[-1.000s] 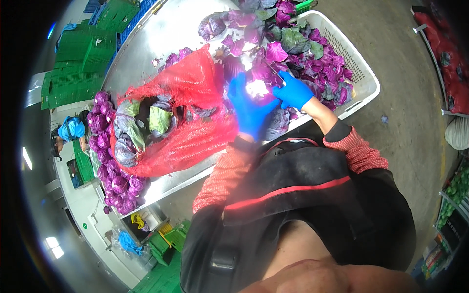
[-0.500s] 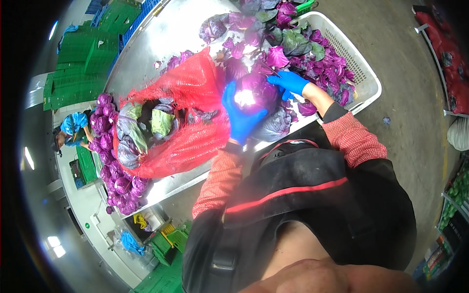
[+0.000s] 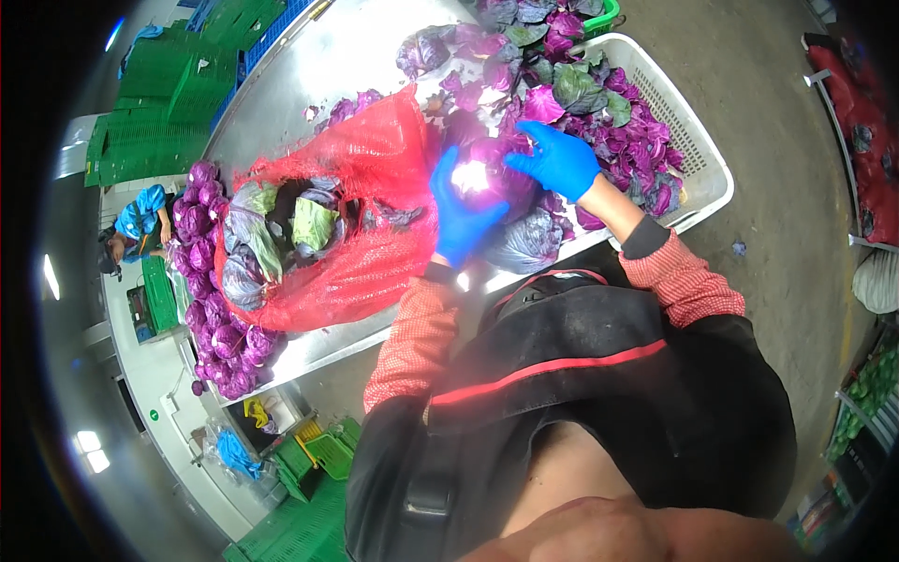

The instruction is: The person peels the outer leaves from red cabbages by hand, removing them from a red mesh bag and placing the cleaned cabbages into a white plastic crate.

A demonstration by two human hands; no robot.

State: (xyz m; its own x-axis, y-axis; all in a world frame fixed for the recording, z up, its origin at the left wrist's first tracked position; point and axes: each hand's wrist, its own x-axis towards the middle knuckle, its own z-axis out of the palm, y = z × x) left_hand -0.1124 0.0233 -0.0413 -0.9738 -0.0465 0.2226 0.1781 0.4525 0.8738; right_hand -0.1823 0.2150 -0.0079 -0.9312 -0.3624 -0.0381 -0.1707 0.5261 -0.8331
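Note:
A round red cabbage is held between my two blue-gloved hands above the near side of the metal table, with bright glare on its face. My left hand cups its left and lower side, fingers and thumb spread around it. On the right side, my right hand has its fingers bent against the cabbage; whether a tool is in that hand cannot be made out. Just below lies a darker, leafy cabbage. Left of my hands is a torn red mesh bag with untrimmed cabbages inside.
A white perforated crate full of purple leaves stands at the right. Trimmed cabbages are heaped on the table's left end, near a co-worker in blue. Loose leaves lie on the metal table.
My right hand has turned on the cabbage, its fingers now further apart at the upper right. A thin dark object by those fingers earlier no longer shows. The view has shifted slightly.

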